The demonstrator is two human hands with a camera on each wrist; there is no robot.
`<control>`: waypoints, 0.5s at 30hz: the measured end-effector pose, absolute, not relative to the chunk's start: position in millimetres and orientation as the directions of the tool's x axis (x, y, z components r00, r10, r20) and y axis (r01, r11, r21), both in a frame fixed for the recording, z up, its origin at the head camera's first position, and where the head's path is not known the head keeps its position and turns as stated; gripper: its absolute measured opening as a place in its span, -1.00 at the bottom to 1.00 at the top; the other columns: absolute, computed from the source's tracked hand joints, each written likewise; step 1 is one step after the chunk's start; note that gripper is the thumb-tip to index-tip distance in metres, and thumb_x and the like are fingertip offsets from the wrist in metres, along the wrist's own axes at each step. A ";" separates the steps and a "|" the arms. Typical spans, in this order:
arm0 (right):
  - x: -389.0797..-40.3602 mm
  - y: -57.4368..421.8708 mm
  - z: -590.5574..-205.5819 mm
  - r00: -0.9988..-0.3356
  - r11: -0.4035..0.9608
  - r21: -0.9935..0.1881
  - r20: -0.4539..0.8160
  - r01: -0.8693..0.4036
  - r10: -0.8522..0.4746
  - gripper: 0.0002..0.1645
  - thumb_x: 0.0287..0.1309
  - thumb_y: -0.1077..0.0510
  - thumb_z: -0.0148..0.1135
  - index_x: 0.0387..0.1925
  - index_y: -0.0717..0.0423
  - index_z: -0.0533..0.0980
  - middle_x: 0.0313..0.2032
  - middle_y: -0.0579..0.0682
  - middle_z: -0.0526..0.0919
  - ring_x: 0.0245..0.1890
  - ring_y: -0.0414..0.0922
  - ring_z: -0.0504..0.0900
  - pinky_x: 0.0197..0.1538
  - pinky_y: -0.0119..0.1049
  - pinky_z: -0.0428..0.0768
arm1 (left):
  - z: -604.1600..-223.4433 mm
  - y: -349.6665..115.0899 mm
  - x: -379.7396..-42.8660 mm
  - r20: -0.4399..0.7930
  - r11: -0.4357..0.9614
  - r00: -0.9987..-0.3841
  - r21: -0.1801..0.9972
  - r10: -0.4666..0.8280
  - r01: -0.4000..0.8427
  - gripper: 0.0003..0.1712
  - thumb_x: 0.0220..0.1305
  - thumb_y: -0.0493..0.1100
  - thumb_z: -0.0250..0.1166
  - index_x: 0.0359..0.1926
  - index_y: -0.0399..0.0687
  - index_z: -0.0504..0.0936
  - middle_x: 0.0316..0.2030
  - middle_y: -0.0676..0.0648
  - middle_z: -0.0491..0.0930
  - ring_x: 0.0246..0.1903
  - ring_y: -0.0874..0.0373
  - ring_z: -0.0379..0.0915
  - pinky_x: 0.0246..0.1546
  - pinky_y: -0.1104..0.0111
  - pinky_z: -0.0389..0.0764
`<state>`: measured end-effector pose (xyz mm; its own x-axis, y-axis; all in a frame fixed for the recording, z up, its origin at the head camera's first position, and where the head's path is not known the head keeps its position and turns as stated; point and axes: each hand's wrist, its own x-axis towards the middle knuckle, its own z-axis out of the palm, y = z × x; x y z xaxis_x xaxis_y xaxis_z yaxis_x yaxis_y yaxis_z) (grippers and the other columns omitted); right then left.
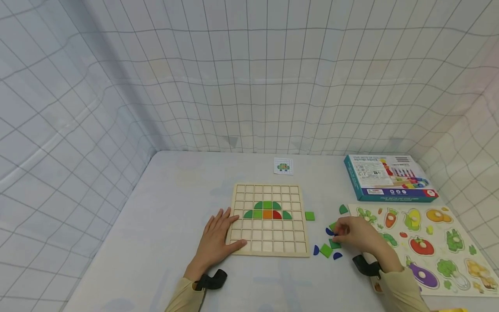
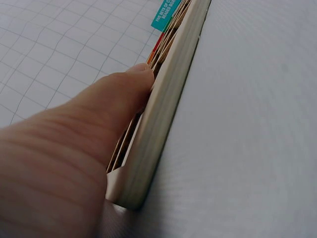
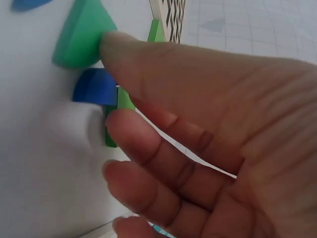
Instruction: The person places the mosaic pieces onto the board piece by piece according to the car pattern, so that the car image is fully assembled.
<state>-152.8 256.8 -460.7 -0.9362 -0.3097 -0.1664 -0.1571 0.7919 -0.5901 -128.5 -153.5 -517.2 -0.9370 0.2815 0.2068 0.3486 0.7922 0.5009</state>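
My left hand (image 1: 219, 234) rests with spread fingers on the left edge of a wooden grid board (image 1: 267, 248); in the left wrist view its thumb (image 2: 116, 89) lies over the rim. Green quarter-round pieces, green squares (image 1: 257, 214), an orange square (image 1: 267, 214) and a red quarter-round piece (image 1: 277, 214) sit in the grid. Right of the board, my right hand (image 1: 356, 234) reaches down among loose pieces, its fingers bent and apart. Its thumb touches or overlaps a green quarter-round piece (image 3: 81, 37), near a blue half-round piece (image 3: 94, 87). The index fingertip is hidden behind the thumb.
A small pattern card (image 1: 283, 166) lies behind the board. At the right are a boxed set (image 1: 391, 177) and a vegetable picture board (image 1: 436, 264), partly under my right forearm. A green square (image 1: 309, 216) lies against the grid board's right edge. Grid-patterned cloth walls surround the table.
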 end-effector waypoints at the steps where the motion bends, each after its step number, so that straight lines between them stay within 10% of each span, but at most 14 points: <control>1: -151.8 257.7 -460.8 -0.937 0.792 -0.591 -0.168 -0.152 -0.305 -0.79 -0.07 0.11 0.48 -0.50 -0.02 0.53 -0.57 -0.15 0.45 -0.49 -0.15 0.39 -0.47 -0.32 0.35 | -517.3 -153.4 -128.7 0.207 0.792 -0.937 0.501 0.282 0.349 -0.09 0.07 0.36 0.28 0.33 -0.02 0.35 0.42 -0.14 0.06 0.42 -0.05 -0.20 0.36 0.07 -0.21; 15: -157.4 270.2 -458.3 -0.981 0.836 -0.541 -0.090 -0.097 -0.172 -0.90 0.12 0.14 0.34 -0.35 0.07 0.58 -0.52 -0.08 0.46 -0.48 -0.11 0.40 -0.47 -0.28 0.38 | -517.3 -153.0 -128.5 0.219 0.793 -0.934 0.495 0.281 0.355 -0.11 0.07 0.36 0.28 0.31 -0.03 0.37 0.41 -0.15 0.08 0.41 -0.07 -0.18 0.36 0.05 -0.19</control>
<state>-157.4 270.2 -458.3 -0.9810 -0.1721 -0.0896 -0.0972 0.8357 -0.5405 -128.5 -153.0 -517.3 -0.9344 0.2810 0.2192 0.3547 0.7929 0.4955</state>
